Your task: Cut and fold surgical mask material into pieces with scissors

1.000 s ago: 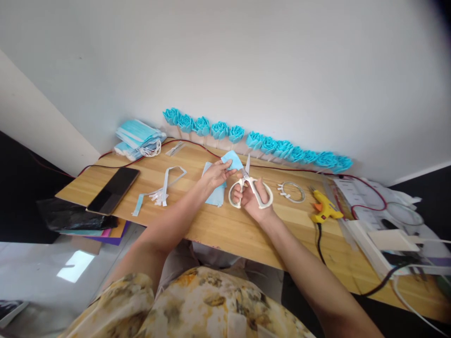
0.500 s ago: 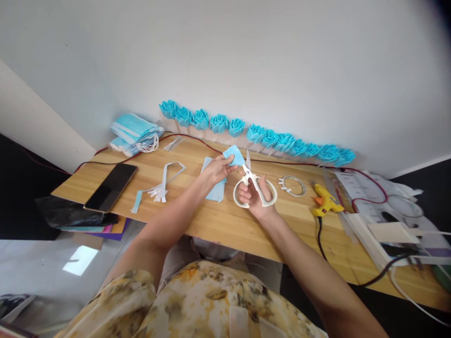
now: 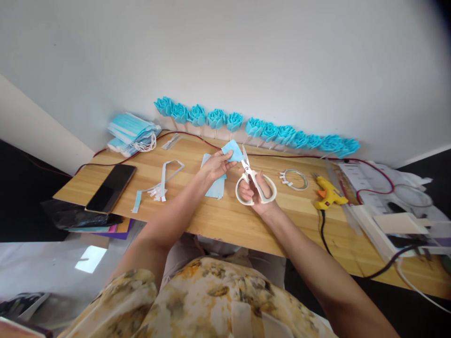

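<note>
Between the fingers of my left hand [image 3: 219, 165] is a small blue piece of mask fabric [image 3: 233, 150], lifted above the table. My right hand [image 3: 257, 190] grips white-handled scissors [image 3: 251, 172], its fingers through the loops. The scissor blades point up and stand slightly apart at the right edge of the piece. Under my left hand lie flat pale-blue fabric pieces [image 3: 214, 188], partly hidden by it. White cut strips [image 3: 164, 180] and a short blue-and-white offcut [image 3: 137, 201] lie left of my left forearm.
Several blue fabric roses [image 3: 216, 119] line the wall. Stacked masks [image 3: 130, 129] sit at the back left, above a phone [image 3: 111, 188]. To the right are a wire ring [image 3: 296, 180], a yellow glue gun [image 3: 329, 192] and a white power strip [image 3: 377, 230]. A red-black cable [image 3: 299, 156] crosses behind.
The scissor blades have closed somewhat, narrowing their gap at the edge of the blue piece. The piece has tilted slightly in my left hand. The camera view has shifted a little.
</note>
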`<state>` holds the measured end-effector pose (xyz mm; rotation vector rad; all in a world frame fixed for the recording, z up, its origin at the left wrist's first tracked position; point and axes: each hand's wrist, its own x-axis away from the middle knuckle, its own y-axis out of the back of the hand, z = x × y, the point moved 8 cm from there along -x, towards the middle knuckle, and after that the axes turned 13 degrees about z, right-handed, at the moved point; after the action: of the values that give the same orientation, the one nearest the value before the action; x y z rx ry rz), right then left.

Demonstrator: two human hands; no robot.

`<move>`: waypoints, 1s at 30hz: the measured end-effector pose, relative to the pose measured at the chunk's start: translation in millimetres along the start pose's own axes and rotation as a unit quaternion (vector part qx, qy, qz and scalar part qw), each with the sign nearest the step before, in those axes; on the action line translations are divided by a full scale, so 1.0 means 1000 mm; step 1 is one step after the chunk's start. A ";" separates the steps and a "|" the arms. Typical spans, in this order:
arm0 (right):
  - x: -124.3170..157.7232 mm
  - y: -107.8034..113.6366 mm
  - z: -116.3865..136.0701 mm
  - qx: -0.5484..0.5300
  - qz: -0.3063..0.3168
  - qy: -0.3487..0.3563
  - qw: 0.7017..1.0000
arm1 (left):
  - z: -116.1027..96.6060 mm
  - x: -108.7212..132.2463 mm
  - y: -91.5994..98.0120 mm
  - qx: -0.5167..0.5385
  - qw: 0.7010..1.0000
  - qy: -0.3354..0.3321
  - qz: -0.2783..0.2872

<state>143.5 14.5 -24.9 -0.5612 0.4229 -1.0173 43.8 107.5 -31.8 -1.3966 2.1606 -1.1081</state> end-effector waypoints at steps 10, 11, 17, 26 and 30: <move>-0.001 -0.003 0.000 0.010 0.019 -0.006 1.000 | -0.004 0.002 -0.002 -0.001 1.000 0.003 0.001; 0.000 -0.003 0.000 0.009 0.019 -0.006 1.000 | -0.004 0.002 -0.002 -0.001 1.000 0.004 0.001; 0.001 -0.003 0.000 0.001 0.012 -0.020 1.000 | -0.009 0.003 -0.003 -0.015 1.000 0.004 0.015; 0.001 -0.015 0.002 0.006 0.047 -0.023 0.999 | -0.021 0.001 -0.009 -0.100 0.990 -0.042 0.091; 0.001 -0.015 0.001 0.014 0.049 -0.027 0.998 | -0.024 0.001 -0.008 -0.110 0.989 -0.053 0.084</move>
<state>134.7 7.7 -15.5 -0.5365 0.3839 -0.9100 33.2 114.6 -10.1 -1.3003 2.3284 -0.7363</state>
